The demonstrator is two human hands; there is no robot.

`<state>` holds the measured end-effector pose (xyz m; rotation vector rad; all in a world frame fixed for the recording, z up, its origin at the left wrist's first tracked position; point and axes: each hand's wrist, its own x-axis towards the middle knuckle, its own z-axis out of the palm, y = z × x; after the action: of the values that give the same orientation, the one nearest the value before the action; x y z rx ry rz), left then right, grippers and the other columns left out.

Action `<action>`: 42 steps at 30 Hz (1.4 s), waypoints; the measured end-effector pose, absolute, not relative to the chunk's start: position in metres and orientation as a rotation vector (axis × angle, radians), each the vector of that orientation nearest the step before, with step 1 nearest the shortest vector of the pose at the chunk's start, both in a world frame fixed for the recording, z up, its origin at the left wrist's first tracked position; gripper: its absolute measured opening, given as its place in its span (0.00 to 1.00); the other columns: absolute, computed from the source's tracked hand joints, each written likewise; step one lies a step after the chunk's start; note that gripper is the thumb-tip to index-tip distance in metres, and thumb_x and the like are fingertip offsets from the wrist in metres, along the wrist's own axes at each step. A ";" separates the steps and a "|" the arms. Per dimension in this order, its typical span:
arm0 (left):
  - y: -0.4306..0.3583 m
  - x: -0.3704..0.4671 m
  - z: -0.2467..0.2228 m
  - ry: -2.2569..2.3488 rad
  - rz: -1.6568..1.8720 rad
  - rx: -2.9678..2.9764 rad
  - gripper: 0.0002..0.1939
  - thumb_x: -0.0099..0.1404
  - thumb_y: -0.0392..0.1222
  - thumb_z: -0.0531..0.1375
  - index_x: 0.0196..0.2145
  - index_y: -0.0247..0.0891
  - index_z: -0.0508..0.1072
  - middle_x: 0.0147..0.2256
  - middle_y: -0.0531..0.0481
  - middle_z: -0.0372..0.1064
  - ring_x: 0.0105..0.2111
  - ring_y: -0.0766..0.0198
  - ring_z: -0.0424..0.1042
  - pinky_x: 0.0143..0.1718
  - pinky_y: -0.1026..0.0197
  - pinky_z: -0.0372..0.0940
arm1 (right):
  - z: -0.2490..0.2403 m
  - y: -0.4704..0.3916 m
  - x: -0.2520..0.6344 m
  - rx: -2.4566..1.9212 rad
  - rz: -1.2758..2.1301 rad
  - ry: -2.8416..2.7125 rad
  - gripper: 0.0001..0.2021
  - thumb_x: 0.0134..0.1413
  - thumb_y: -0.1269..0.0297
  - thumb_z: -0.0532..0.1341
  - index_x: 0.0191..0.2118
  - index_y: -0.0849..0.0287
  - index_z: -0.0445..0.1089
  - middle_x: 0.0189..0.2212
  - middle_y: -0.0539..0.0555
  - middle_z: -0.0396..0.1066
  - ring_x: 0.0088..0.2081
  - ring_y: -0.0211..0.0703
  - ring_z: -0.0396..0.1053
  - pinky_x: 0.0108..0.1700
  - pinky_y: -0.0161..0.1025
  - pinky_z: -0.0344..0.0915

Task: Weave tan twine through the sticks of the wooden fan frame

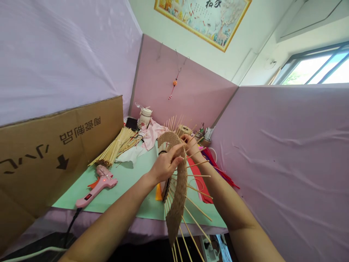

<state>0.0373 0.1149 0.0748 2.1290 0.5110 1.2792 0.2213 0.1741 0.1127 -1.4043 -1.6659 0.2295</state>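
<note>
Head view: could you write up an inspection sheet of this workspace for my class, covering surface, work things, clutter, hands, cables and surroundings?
Surface: pale green top, partly covered.
Work things: curved brown band with sticks jutting from it, held tilted.
Clutter: glue gun, red light showing; stick bundle, pink cloth, jar, red strip.
Hands: left hand holds the band; right hand is at its upper edge, exact grip unclear.
Cables: black cord from the glue gun over the front edge; white cable at lower left.
Surroundings: cardboard at left, pink panel behind, window at upper right.
</note>
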 end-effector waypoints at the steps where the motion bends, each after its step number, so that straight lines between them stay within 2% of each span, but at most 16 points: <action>1: 0.114 0.038 0.079 0.539 1.264 2.156 0.28 0.72 0.57 0.46 0.63 0.39 0.59 0.23 0.56 0.64 0.23 0.65 0.66 0.29 0.64 0.57 | 0.113 0.174 0.221 -1.398 0.240 -1.663 0.06 0.46 0.61 0.59 0.26 0.58 0.66 0.21 0.48 0.65 0.24 0.37 0.60 0.29 0.35 0.57; 5: 0.110 0.039 0.084 0.642 1.274 2.222 0.26 0.72 0.56 0.46 0.61 0.41 0.62 0.34 0.49 0.76 0.32 0.60 0.73 0.35 0.61 0.62 | 0.122 0.169 0.221 -1.381 0.174 -1.670 0.07 0.48 0.60 0.59 0.26 0.58 0.66 0.21 0.48 0.65 0.24 0.37 0.59 0.29 0.36 0.57; 8: 0.108 0.039 0.082 0.654 1.296 2.227 0.26 0.72 0.55 0.47 0.61 0.42 0.63 0.43 0.47 0.77 0.37 0.59 0.75 0.40 0.59 0.64 | 0.134 0.163 0.225 -1.384 0.031 -1.658 0.10 0.50 0.56 0.60 0.26 0.57 0.66 0.20 0.48 0.65 0.23 0.37 0.57 0.28 0.36 0.55; 13: 0.106 0.040 0.082 0.662 1.297 2.216 0.26 0.72 0.55 0.48 0.61 0.41 0.63 0.41 0.47 0.78 0.34 0.60 0.75 0.39 0.59 0.65 | 0.157 0.152 0.234 -1.378 -0.227 -1.645 0.13 0.53 0.55 0.60 0.25 0.58 0.66 0.21 0.49 0.65 0.24 0.37 0.58 0.30 0.36 0.55; 17: 0.105 0.041 0.083 0.662 1.311 2.211 0.26 0.72 0.54 0.48 0.61 0.40 0.64 0.46 0.46 0.77 0.36 0.60 0.76 0.42 0.58 0.66 | 0.182 0.144 0.240 -1.338 -0.380 -1.751 0.10 0.54 0.58 0.60 0.26 0.58 0.66 0.23 0.49 0.65 0.26 0.39 0.60 0.32 0.37 0.57; 21: 0.105 0.042 0.081 0.670 1.301 2.203 0.25 0.72 0.54 0.48 0.61 0.41 0.64 0.50 0.46 0.75 0.39 0.60 0.76 0.44 0.58 0.67 | 0.213 0.135 0.241 -1.190 -0.518 -2.015 0.08 0.60 0.63 0.56 0.32 0.57 0.68 0.30 0.54 0.68 0.33 0.43 0.64 0.38 0.39 0.61; 25: 0.106 0.044 0.080 0.674 1.303 2.205 0.25 0.72 0.54 0.49 0.61 0.43 0.64 0.53 0.46 0.73 0.43 0.59 0.77 0.45 0.59 0.67 | 0.236 0.129 0.236 -1.140 -0.639 -2.157 0.08 0.63 0.65 0.53 0.34 0.57 0.68 0.32 0.56 0.68 0.37 0.45 0.65 0.42 0.41 0.62; 36: 0.103 0.042 0.082 0.667 1.293 2.220 0.26 0.72 0.54 0.48 0.61 0.41 0.64 0.45 0.47 0.77 0.37 0.61 0.76 0.42 0.60 0.66 | 0.246 0.157 0.226 -1.162 -0.637 -2.171 0.06 0.59 0.69 0.56 0.32 0.57 0.70 0.33 0.55 0.68 0.36 0.44 0.66 0.42 0.40 0.63; 39: 0.103 0.043 0.082 0.669 1.286 2.215 0.26 0.72 0.55 0.48 0.61 0.40 0.64 0.42 0.47 0.77 0.36 0.61 0.76 0.42 0.59 0.66 | 0.239 0.159 0.230 -1.234 -0.600 -2.074 0.06 0.57 0.67 0.57 0.30 0.57 0.70 0.31 0.55 0.69 0.34 0.43 0.65 0.40 0.40 0.62; 42: 0.102 0.044 0.082 0.671 1.290 2.217 0.26 0.72 0.55 0.47 0.61 0.42 0.63 0.44 0.47 0.77 0.37 0.60 0.76 0.42 0.59 0.66 | 0.219 0.164 0.238 -1.330 -0.548 -1.903 0.05 0.54 0.67 0.58 0.29 0.58 0.70 0.28 0.54 0.70 0.32 0.43 0.65 0.39 0.40 0.61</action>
<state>0.0442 0.1018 0.0824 2.2165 0.6711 1.2903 0.2376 0.1639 0.2187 -1.3296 -1.9025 -0.5477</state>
